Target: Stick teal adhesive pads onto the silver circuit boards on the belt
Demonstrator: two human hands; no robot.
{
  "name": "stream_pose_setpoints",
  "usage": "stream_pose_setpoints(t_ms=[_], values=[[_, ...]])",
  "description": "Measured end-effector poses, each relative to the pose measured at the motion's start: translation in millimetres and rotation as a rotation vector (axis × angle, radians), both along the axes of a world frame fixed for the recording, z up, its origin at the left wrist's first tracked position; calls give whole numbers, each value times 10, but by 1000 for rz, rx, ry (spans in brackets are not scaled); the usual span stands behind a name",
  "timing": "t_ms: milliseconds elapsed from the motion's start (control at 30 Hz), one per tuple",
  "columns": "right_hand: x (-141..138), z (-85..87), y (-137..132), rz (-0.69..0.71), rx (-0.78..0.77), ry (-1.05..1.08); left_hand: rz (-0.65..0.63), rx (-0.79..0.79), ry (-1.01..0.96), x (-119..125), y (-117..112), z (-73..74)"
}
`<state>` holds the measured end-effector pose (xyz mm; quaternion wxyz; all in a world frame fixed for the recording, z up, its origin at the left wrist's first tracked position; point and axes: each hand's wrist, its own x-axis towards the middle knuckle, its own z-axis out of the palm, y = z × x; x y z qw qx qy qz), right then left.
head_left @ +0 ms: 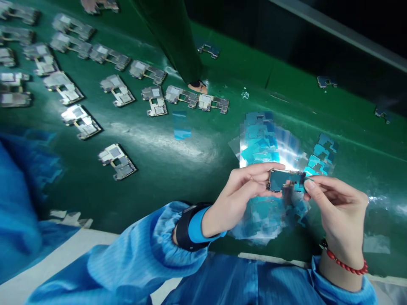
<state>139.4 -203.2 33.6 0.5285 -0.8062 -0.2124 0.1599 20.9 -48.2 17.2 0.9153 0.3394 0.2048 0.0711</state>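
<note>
My left hand (238, 190) is closed on the left end of a small phone circuit board (277, 180), thumb in front and fingers along its back edge. The board is tilted toward me, its dark face showing, with a gap in its middle. My right hand (340, 201) pinches the board's right end between thumb and fingers, beside a shiny blue film piece (299, 186). Whether the fingertips grip the film too, I cannot tell. Below both hands lies a pile of clear sheets with blue film (259, 135). A narrow strip of blue film pieces (321, 154) lies just behind my right hand.
Several circuit boards (117, 161) lie spread over the green mat (152, 178) to the left. A single blue film strip (181, 125) sits near them. A dark green post (178, 46) stands behind. At far left is another person's blue sleeve (15, 203).
</note>
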Motion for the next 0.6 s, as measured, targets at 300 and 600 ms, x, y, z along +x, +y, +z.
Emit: stream_pose_setpoints(t_ms=[300,600], values=[[-8,-13,6,6,-8,-18,12,6,-5,16,-2,-9],[-11,-6,17,-5,-17,-9,15,58,22,25,-9,45]])
